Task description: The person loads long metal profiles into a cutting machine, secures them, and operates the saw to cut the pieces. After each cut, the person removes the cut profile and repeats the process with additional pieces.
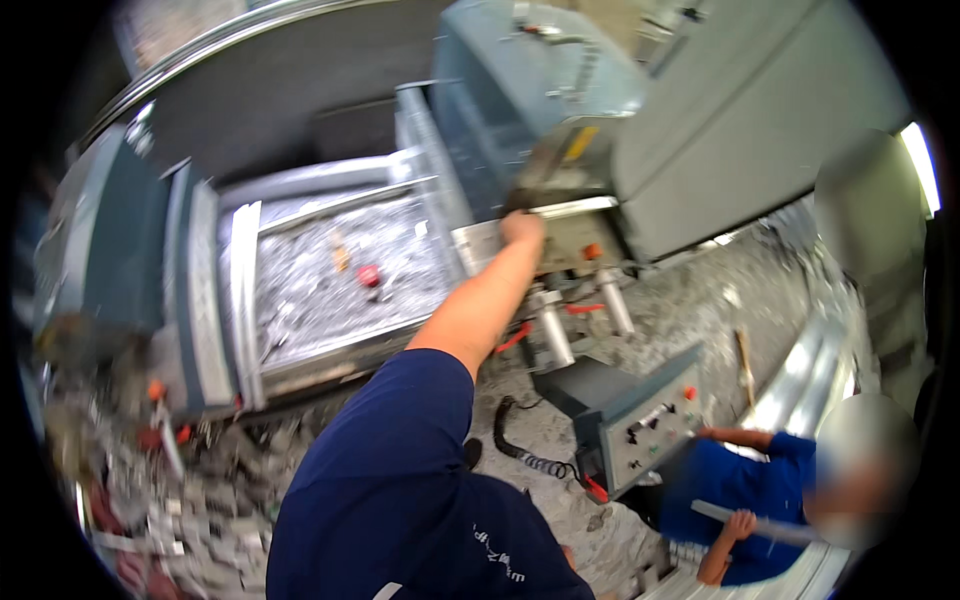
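My left arm stretches forward to a saw-like machine with a blue-grey housing. My left hand is closed at the near left end of a pale aluminium bar, which lies across the machine's bed below the housing. Motion blur hides how the fingers wrap it. Two white cylinders with orange-red parts stick out of the bed's front beside my wrist. Of my right hand, only a small patch of skin shows past my dark blue shirt; its fingers are hidden.
To the left, a metal-framed bed is covered with shavings and holds a red object. A control box with buttons and a coiled cable stands nearby. At right, another person in blue holds a metal bar. Offcuts litter the lower left.
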`<state>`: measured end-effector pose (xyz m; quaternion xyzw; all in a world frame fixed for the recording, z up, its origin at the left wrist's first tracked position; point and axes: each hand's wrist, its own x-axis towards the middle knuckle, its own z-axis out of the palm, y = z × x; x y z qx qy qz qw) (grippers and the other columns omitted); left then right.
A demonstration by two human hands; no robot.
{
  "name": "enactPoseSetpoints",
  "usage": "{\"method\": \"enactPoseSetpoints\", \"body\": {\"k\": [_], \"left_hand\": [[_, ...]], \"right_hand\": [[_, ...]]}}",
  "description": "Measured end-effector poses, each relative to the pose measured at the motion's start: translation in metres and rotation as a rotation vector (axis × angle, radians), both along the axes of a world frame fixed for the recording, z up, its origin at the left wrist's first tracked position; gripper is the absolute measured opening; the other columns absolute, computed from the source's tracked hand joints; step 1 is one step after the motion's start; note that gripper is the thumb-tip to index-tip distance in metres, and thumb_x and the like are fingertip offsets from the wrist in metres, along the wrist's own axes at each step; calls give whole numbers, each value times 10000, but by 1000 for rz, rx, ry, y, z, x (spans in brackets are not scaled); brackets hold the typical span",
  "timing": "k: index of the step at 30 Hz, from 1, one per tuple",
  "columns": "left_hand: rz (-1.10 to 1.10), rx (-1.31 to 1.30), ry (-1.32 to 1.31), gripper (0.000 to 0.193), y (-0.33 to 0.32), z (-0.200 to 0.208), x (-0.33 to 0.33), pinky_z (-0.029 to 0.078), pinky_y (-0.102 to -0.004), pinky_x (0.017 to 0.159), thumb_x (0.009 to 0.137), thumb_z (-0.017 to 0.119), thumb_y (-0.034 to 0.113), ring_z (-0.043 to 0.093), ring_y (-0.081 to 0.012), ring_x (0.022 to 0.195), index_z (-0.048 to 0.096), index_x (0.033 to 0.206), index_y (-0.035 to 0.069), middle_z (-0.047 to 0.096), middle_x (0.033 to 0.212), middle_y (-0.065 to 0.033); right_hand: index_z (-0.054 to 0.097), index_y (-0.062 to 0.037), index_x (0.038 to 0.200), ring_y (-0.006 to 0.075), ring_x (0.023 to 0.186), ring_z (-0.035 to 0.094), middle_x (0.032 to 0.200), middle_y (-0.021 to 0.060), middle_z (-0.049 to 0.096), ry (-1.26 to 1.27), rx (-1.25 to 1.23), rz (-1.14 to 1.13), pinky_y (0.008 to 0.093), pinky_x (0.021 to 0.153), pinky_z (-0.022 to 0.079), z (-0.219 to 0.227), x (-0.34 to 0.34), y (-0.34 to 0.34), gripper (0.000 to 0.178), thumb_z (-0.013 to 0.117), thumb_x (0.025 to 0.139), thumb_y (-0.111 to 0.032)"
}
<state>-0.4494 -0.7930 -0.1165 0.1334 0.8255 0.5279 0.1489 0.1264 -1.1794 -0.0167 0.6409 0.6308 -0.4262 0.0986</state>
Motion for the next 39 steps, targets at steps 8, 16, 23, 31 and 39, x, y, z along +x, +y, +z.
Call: {"method": "enactPoseSetpoints", "body": {"k": [8, 16, 23, 31, 39], "left_hand": [[360, 765, -506, 104, -401, 65, 13, 618, -392, 767, 843, 562, 66, 663, -272, 792, 575, 887, -27, 590, 851, -119], [977, -434, -197, 263, -786, -28, 178, 502, -382, 546, 748, 716, 189, 651, -231, 601, 687, 756, -72, 665, 673, -155], [1536, 338, 196, 358, -1004, -26, 216, 455, -368, 768, 936, 596, 301, 584, -223, 838, 617, 1107, -12, 643, 971, -93], [303, -455, -754, 504, -967, -135, 218, 538, -410, 722, 898, 655, 433, 675, -256, 829, 663, 1105, -26, 711, 951, -146], [-638, -680, -108, 434, -710, -113, 75, 523, -444, 819, 851, 709, 354, 678, -363, 933, 667, 1050, -30, 711, 959, -193]], "right_hand": [[655, 79, 889, 136, 626, 586, 628, 153, 591, 301, -90, 464, 349, 589, 457, -30, -65, 102, 308, 610, 941, -221], [669, 56, 846, 163, 592, 575, 634, 124, 614, 308, -222, 892, 371, 573, 448, -61, -160, 120, 306, 644, 930, -236], [705, 11, 826, 230, 572, 647, 619, 148, 632, 117, -210, 1085, 453, 549, 490, -63, -230, 90, 312, 647, 933, -277], [711, -41, 1029, 401, 973, 638, 1002, 209, 695, 4, -5, 1196, 467, 840, 502, -42, -254, 55, 476, 595, 916, -489], [686, -74, 1168, 381, 1019, 652, 1084, 199, 696, 145, 106, 637, 424, 874, 515, -43, -171, 34, 569, 666, 842, -540]]}}
